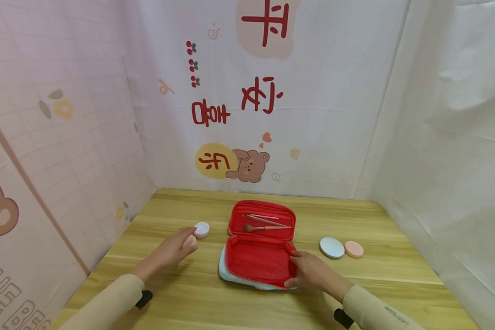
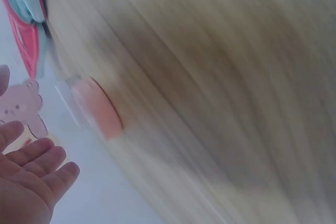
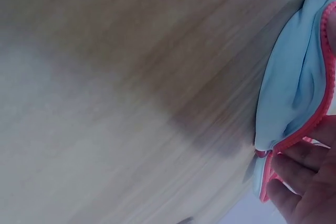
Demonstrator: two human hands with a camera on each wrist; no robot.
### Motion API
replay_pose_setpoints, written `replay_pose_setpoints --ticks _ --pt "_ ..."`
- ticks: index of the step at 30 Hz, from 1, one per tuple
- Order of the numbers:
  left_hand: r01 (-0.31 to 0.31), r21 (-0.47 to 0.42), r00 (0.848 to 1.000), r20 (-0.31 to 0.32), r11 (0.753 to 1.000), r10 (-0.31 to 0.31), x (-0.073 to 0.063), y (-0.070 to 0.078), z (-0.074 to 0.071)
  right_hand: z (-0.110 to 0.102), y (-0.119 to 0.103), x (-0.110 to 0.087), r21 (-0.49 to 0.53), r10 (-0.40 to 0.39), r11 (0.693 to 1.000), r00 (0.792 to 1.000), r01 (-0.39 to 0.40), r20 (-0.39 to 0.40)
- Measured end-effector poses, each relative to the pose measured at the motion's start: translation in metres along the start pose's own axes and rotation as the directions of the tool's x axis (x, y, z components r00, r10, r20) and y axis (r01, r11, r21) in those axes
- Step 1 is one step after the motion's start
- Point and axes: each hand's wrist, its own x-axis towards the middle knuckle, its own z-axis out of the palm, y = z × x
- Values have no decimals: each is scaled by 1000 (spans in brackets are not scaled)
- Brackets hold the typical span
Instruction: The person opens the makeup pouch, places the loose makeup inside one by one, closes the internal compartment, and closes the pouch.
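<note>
An unzipped cosmetic bag [image 1: 261, 263], pale blue outside and red inside, lies spread on the table with its lid folded back. Several makeup brushes [image 1: 268, 226] rest in that lid. My right hand [image 1: 313, 271] holds the bag's right rim, its fingers bent over the red zipper edge [image 3: 307, 127]. To the left, my left hand [image 1: 174, 250] hovers with fingers extended near a small pink round case [image 2: 98, 109]. In the left wrist view a gap shows between the fingers and that case. Just beyond it sits a white round case [image 1: 201, 230] with an embossed top.
Right of the bag lie a pale mint round case [image 1: 332, 247] and a smaller peach one [image 1: 354, 249]. The wooden table [image 1: 181, 302] is bordered by printed white curtains [image 1: 321, 114] at the back and both sides.
</note>
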Motion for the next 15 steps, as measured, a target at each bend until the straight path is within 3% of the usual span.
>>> replay_pose_setpoints --ticks 8,15 --pt "41 -25 999 -12 999 -41 -2 -15 -9 2 6 6 -102 -44 994 999 43 -13" --pt "117 -32 992 40 993 -116 -1 -23 -12 0 10 7 -26 -57 998 998 57 -22"
